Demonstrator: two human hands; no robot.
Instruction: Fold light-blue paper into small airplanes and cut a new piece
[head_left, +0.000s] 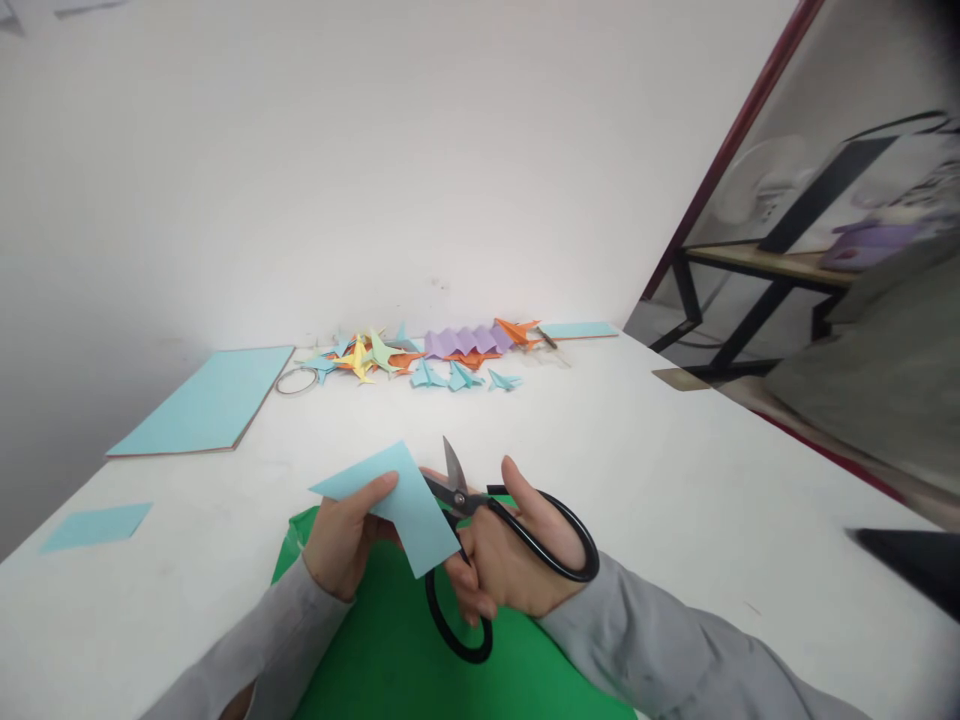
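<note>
A light blue piece of paper [420, 515] is pinched in my left hand [349, 530], the thumb lying on its face. My right hand [517, 550] has its fingers through the handles of black-handled scissors [460, 499], with the thumb raised beside the upper loop. The scissor blades are spread apart and point up and left, just beside the paper's right edge; the lower blade is partly behind the paper. Beneath both hands lies a green sheet [390, 650] at the table's front edge.
Folded paper figures [364, 357] in several colours line the back of the white table [637, 470], beside a pleated purple paper [465, 341]. A stack of blue sheets [210, 400] and a small blue piece [97, 527] lie left. A shelf [757, 260] stands beyond the right edge.
</note>
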